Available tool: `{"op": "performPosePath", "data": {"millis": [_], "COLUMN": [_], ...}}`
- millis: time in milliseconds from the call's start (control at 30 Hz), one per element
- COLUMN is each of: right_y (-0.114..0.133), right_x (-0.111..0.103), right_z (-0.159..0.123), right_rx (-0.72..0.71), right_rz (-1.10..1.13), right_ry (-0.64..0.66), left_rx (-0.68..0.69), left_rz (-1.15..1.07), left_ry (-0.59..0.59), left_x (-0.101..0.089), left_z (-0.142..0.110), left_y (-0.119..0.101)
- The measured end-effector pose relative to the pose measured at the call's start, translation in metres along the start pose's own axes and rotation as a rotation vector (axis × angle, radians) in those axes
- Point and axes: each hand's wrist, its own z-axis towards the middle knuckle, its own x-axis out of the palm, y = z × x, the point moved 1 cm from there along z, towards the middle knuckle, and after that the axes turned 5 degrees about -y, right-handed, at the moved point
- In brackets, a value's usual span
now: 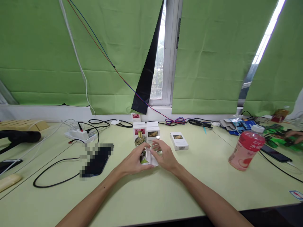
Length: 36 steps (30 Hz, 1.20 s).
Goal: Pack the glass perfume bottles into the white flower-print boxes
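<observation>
Both of my hands meet at the middle of the pale green table (165,195) around a small white carton (149,157). My left hand (133,162) grips its left side, fingers curled. My right hand (165,156) holds its right side and top flap. Just behind them stand a round glass perfume bottle with a gold cap (140,138) and a second bottle with a silver cap (158,145). Behind those sit white perfume boxes (146,129). Another white box (179,141) lies flat to the right.
A dark phone (98,160) with a black cable lies left of my hands. A white power strip (79,134) and cables run along the back. A pink drink bottle (246,148) stands at right. Another person's hand (294,134) works at far right among green parts.
</observation>
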Motion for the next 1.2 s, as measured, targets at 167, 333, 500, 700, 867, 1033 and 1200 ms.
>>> {"op": "performPosePath", "data": {"millis": [167,333,500,700,867,1033,1200], "right_y": [-0.005,-0.016,-0.03,-0.039,-0.04,-0.038,-0.036], "right_x": [-0.004,-0.012,-0.015,-0.011,-0.012,-0.01,-0.007], "right_z": [0.004,0.009,0.009,0.007,0.007,0.007,0.007], "right_rx": [-0.032,-0.014,0.017,0.008,0.046,0.098,0.139], "right_rz": [-0.081,-0.187,-0.266,-0.301,-0.302,-0.255,-0.158], "right_ry": [-0.165,-0.3,-0.233,-0.086,-0.042,-0.064,-0.028], "left_rx": [-0.04,-0.062,-0.058,-0.054,-0.07,-0.06,-0.073], "left_rz": [0.035,0.073,0.06,0.063,0.077,0.078,0.084], "left_ry": [-0.005,-0.022,-0.02,-0.009,0.013,0.046,0.06], "left_x": [0.001,0.002,0.002,0.002,0.003,0.005,0.005], "left_z": [0.001,0.002,0.002,0.0,-0.001,-0.002,-0.002], "left_y": [0.004,0.005,0.003,0.003,0.004,0.004,0.005]}}
